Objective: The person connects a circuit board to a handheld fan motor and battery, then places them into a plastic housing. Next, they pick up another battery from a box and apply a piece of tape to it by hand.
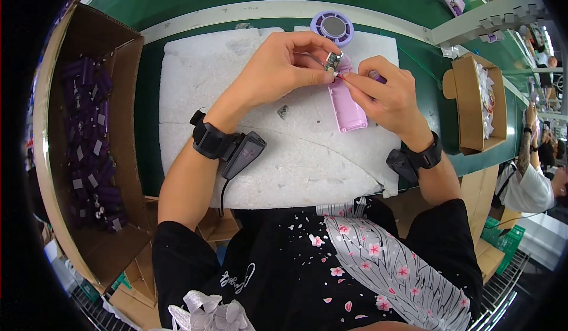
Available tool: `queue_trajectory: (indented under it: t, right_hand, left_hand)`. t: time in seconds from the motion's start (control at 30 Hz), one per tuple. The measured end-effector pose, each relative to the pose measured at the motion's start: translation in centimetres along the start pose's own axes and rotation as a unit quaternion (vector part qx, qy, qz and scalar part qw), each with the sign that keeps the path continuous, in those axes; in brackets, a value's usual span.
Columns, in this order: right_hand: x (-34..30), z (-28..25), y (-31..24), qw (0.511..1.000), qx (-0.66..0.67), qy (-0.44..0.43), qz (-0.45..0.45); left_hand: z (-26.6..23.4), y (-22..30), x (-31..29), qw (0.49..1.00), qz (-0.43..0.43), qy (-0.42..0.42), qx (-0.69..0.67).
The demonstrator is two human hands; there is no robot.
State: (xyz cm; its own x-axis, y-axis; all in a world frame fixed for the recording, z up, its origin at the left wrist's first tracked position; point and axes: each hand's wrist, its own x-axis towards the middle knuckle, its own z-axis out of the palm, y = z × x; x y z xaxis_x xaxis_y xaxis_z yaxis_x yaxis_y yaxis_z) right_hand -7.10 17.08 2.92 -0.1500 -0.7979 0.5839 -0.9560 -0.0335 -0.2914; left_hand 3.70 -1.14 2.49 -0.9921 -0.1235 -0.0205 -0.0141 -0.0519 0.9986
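Over a white foam sheet (201,76), my left hand (281,68) pinches a small green circuit board (332,61) between thumb and fingers. Close against it, my right hand (384,91) is closed on a thin red wire (340,76) by the board's lower edge. Beneath both hands lies a pink plastic handle shell (348,109), its hollow side up, partly covered by my fingers. Just beyond sits a round lilac fan head (332,27) with a grey centre disc. A purple cylinder (377,77) shows partly behind my right hand.
On the left stands a deep cardboard box (127,94) of purple cylinders (89,130). A smaller cardboard box (470,106) with white-wrapped parts is at the right. Black wrist devices (242,153) are strapped to both wrists, the left one trailing a cable. Another person (526,177) works at far right.
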Motion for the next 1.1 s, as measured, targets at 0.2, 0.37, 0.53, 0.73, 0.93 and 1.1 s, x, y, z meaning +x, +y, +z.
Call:
queue_trajectory:
  t: [0.2, 0.37, 0.53, 0.73, 0.93, 1.1]
  right_hand:
    - [0.01, -0.01, -0.17, 0.999, 0.021, 0.000, 0.025]
    - [-0.09, 0.03, -0.15, 0.998, 0.050, 0.010, 0.046]
    - [-0.04, -0.07, -0.29, 0.997, 0.046, 0.004, 0.054]
    - [-0.10, 0.03, -0.28, 0.996, 0.062, 0.010, 0.067]
    - [-0.03, 0.03, -0.29, 0.996, 0.056, 0.014, 0.061]
    - [0.05, -0.04, -0.21, 0.998, 0.043, 0.008, 0.040]
  left_hand:
    - [-0.17, -0.12, 0.00, 1.000, 0.004, -0.011, 0.002]
    - [0.05, 0.05, -0.10, 1.000, 0.016, -0.007, 0.015]
    - [0.06, -0.04, -0.10, 1.000, 0.016, -0.006, 0.011]
    - [0.30, -0.09, -0.17, 0.999, 0.033, -0.005, 0.006]
    - [0.37, -0.18, -0.16, 1.000, 0.016, 0.012, 0.013]
    - [0.39, -0.01, -0.04, 1.000, -0.004, 0.023, -0.010]
